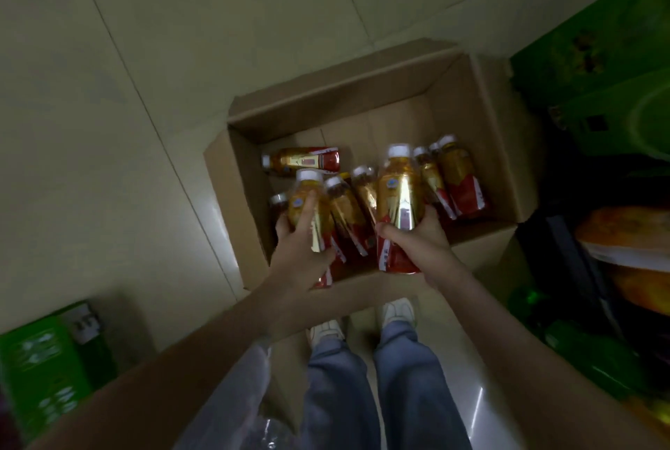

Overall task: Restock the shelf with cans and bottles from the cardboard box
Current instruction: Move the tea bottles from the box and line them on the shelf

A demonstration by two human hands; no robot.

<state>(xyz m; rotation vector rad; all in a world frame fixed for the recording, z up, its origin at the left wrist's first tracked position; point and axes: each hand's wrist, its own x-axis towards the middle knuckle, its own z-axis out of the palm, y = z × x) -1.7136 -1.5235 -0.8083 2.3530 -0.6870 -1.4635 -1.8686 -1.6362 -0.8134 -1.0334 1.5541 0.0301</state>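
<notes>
An open cardboard box (482, 116) stands on the tiled floor in front of my feet. Inside lie several amber drink bottles with white caps and gold-and-red labels; one lies alone on its side (302, 159) at the back left. My left hand (301, 250) grips one bottle (308, 210) above the box's near left part. My right hand (422, 239) grips another bottle (398, 203) held upright over the box's middle. More bottles (458, 177) lean at the right side of the box.
Green cartons (594, 61) stand to the right of the box, with orange and green packaged goods (631, 257) below them. A green carton (47, 359) sits at the lower left. Pale floor tiles (127, 105) stretch to the left and behind the box.
</notes>
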